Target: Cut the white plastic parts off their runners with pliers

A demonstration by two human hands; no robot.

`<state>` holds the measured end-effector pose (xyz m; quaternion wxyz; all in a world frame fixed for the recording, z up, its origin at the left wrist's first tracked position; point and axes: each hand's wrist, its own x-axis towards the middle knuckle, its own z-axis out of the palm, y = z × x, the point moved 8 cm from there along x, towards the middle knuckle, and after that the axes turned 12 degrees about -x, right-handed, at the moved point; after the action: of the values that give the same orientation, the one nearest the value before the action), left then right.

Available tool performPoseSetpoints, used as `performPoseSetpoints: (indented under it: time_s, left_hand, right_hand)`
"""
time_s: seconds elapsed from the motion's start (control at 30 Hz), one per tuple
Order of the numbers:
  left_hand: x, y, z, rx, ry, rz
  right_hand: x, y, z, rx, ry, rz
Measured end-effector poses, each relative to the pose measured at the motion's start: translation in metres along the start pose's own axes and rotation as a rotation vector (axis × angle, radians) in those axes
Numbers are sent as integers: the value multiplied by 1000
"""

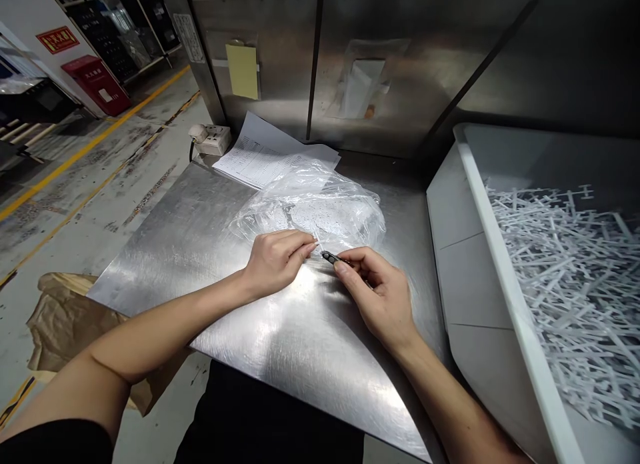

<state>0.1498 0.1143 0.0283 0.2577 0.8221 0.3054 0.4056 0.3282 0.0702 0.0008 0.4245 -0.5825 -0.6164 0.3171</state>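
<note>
Our left hand (278, 258) rests on the steel table (210, 251) with its fingers drawn together, pinching a small white piece (314, 243) at the near edge of the clear plastic bag (313, 207). Our right hand (381, 293), just to the right of the left, is closed around a slim dark tool (331, 257), perhaps tweezers, though it is too small to be sure; its tip points at the pinched piece and nearly meets it, just in front of the bag. The bag lies crumpled on the table, with small pale parts showing through it. Behind the bag, printed papers (265, 157) lie flat, and beyond them a white power strip (213, 139) sits at the table's far left corner. To the right of the bag, well apart, stands a white bin (480, 184) full of white plastic sprues (575, 277).
</note>
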Motion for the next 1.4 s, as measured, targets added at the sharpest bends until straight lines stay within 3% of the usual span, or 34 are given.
performPoseSetpoints:
  time_s: [0.5, 0.7, 0.9, 1.4]
  left_hand:
    - [-3, -6, 4, 66, -37, -48]
    - [-3, 5, 5, -9, -39, 46]
    - [-4, 19, 8, -6, -44, 158]
    - [-6, 23, 10, -15, -40, 189]
  right_hand:
    - [2, 12, 4, 150, -27, 129]
    - [4, 11, -9, 94, 93, 121]
    - [4, 15, -6, 82, 91, 126]
    - [1, 12, -6, 27, 102, 108]
